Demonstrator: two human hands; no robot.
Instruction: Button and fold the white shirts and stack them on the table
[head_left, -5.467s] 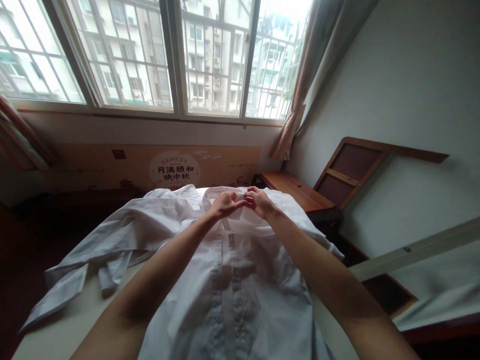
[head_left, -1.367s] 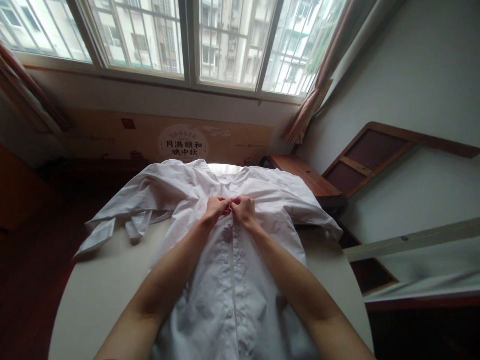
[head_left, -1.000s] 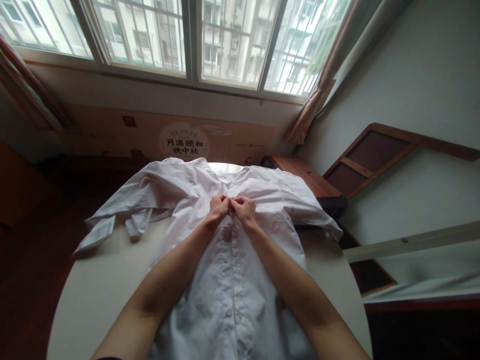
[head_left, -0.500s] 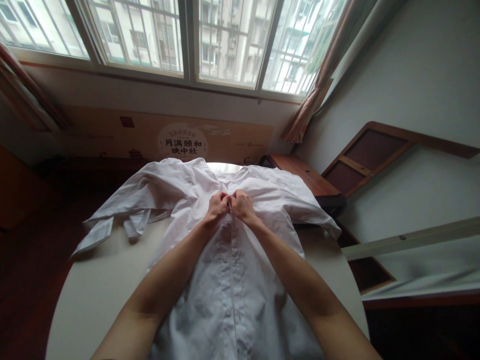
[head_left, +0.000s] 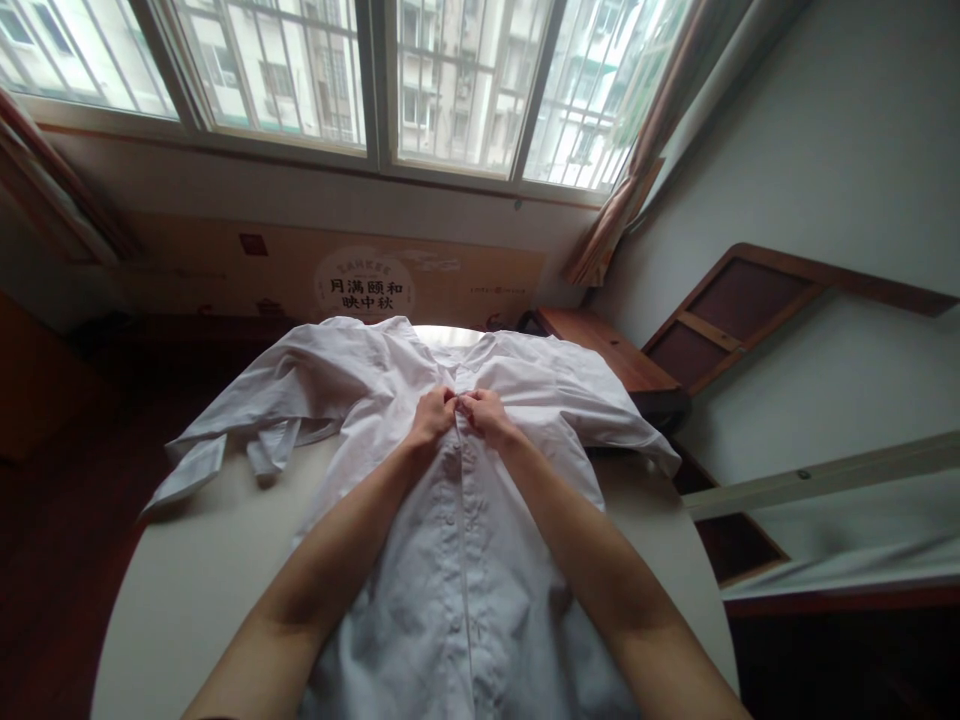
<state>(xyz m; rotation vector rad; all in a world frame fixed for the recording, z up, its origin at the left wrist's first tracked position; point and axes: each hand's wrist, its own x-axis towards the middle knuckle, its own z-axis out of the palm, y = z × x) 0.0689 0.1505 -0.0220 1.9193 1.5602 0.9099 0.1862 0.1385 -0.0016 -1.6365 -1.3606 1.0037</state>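
A white long garment, like a lab coat with a front row of buttons, lies spread face up with its sleeves out to both sides. My left hand pinches the left edge of its front opening at chest height. Right beside it, my right hand pinches the facing edge, and the fingertips of both hands meet at the placket. Whatever button sits between the fingers is hidden. Below the hands, the two front edges lie side by side down the middle.
The garment rests on a round white table. Behind stand a printed cardboard panel and a barred window. A wooden bench or small table is at the back right, near a brown wooden frame by the wall.
My right hand has turned slightly and its fingers have shifted a little downward at the placket. My left hand stays almost in place, and the garment lies nearly as before.
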